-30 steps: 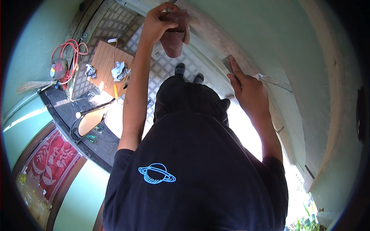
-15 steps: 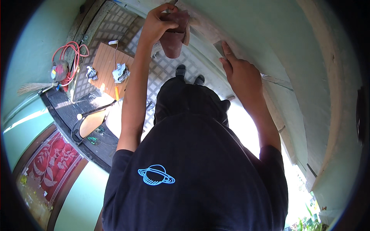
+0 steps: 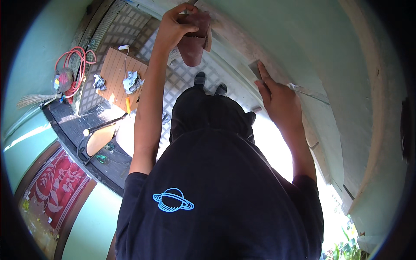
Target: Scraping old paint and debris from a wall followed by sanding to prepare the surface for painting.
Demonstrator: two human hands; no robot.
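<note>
At the top middle, my left hand (image 3: pixel 174 29) is closed around a folded, reddish-brown piece of sandpaper (image 3: pixel 191 51). Its lighter tan backing shows along one edge, and the lower flap hangs down. To the right, my right hand (image 3: pixel 281 99) grips what looks like a putty knife (image 3: pixel 255 66); the handle is hidden in my palm. My index finger stretches along its flat grey blade, which lies at a rough, greyish strip (image 3: pixel 236 37) of the pale green wall (image 3: pixel 286 34). Whether the blade's edge touches the surface I cannot tell.
On the left stands a brown slatted table (image 3: pixel 113 65) with crumpled paper (image 3: pixel 132 82) and a paint roller (image 3: pixel 124 47). A dark bench (image 3: pixel 65 115), a red hose (image 3: pixel 82 60) and a broom (image 3: pixel 37 100) are nearby. Patterned tiles (image 3: pixel 177 71) cover the floor by my feet.
My right hand has slid down and slightly right along the wall with the putty knife. My left hand keeps the sandpaper at nearly the same spot.
</note>
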